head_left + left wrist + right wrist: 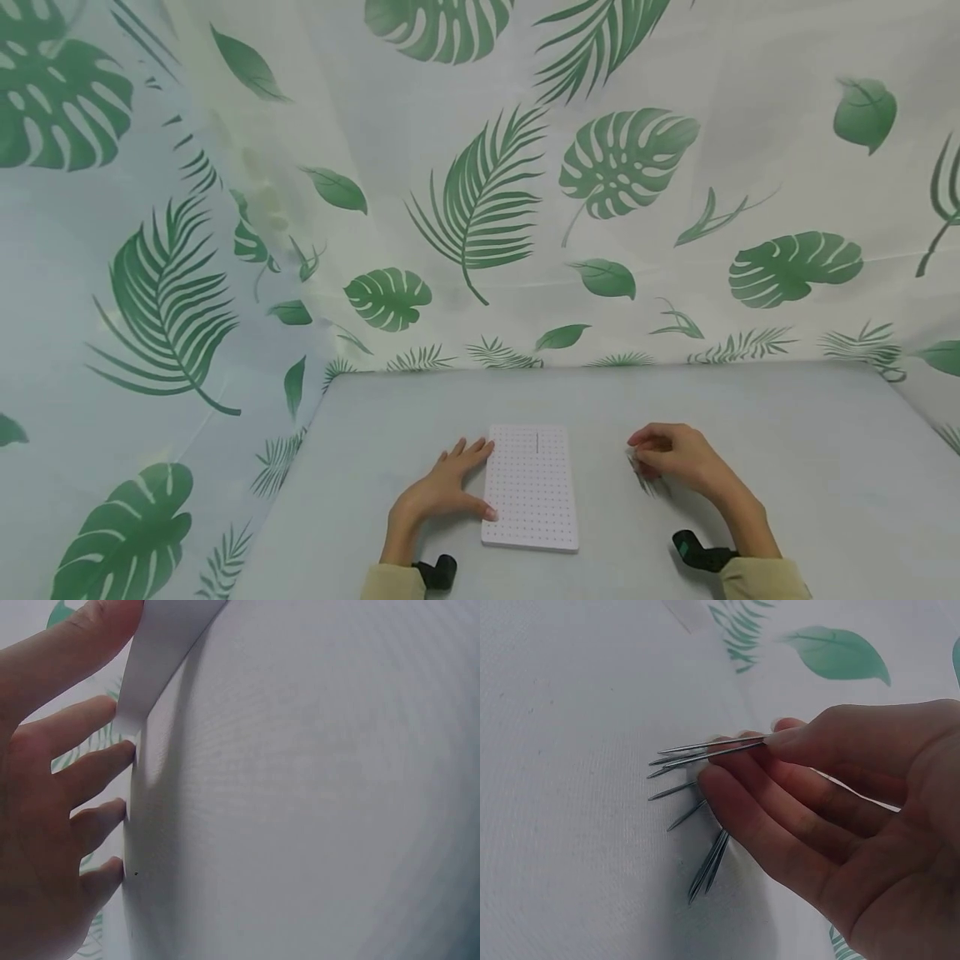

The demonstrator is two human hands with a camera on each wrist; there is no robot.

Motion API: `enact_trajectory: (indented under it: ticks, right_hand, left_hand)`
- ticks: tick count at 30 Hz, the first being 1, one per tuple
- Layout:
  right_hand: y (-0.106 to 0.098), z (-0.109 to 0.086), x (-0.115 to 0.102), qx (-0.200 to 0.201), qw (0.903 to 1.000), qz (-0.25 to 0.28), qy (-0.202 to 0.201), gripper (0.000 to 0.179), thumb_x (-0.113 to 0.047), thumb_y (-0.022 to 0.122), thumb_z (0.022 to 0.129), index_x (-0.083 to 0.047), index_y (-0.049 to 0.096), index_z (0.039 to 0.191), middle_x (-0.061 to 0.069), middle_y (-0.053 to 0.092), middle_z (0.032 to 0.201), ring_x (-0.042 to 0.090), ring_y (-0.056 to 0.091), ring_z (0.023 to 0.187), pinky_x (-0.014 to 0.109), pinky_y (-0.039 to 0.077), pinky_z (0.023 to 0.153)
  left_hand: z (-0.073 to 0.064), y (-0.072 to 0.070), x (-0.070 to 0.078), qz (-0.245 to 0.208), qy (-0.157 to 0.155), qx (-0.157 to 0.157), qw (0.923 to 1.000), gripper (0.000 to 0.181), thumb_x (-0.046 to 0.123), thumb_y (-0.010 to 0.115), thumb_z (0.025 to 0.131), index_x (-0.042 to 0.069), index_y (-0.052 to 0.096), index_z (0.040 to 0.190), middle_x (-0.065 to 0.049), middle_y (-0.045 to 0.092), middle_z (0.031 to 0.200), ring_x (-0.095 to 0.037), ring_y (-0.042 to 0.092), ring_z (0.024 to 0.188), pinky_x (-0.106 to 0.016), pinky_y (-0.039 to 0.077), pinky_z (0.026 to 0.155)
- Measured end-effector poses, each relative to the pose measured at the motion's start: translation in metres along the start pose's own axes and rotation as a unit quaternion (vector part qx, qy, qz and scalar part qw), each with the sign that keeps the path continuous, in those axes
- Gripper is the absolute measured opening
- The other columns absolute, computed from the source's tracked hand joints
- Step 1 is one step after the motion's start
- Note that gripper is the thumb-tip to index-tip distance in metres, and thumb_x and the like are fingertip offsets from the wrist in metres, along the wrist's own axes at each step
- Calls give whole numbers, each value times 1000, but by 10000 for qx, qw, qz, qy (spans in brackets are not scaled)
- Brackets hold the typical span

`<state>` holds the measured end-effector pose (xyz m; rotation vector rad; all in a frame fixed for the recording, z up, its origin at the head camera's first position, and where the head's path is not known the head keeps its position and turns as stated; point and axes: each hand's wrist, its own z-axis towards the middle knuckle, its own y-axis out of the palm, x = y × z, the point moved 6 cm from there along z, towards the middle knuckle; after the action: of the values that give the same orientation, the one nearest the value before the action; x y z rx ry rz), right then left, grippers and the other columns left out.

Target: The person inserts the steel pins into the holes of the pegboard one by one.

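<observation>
A white board point(529, 500) with rows of small holes lies on the table. One thin dark pin-like line point(537, 442) shows near its far end; whether it stands or lies I cannot tell. My left hand point(442, 487) spreads along the board's left side, thumb and fingertips touching its edge. To the right of the board, my right hand point(686, 458) pinches thin pointed metal pins point(712, 746) between thumb and fingers. Several more metal pins point(709, 866) fan out beneath those fingers, close to the table; how many are gripped is hidden.
The pale table point(600, 400) runs back to a white curtain with green leaf prints point(480, 208). Black wrist devices are strapped to the left wrist point(438, 573) and the right wrist point(701, 552).
</observation>
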<state>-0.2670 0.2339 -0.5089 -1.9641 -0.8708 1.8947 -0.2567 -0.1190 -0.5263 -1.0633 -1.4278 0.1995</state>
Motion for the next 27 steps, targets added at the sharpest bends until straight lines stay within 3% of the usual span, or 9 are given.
enact_trajectory:
  ticks: [14, 27]
  right_hand:
    - [-3, -2, 2, 46, 9989, 456, 53, 20, -4, 69, 93, 7, 69, 111, 10, 75, 91, 20, 73, 75, 30, 62, 67]
    - [-10, -5, -2, 359, 9991, 209, -60, 17, -8, 72, 93, 2, 72, 106, 7, 76, 88, 17, 73, 75, 28, 60, 67]
  left_hand:
    - [-1, -1, 0, 18, -24, -57, 10000, 106, 33, 92, 73, 10, 36, 160, -13, 27, 170, -42, 9, 159, -63, 6, 128]
    - [0, 2, 0, -83, 73, -65, 9999, 106, 34, 91, 74, 10, 35, 161, -13, 26, 170, -41, 8, 159, -63, 4, 129]
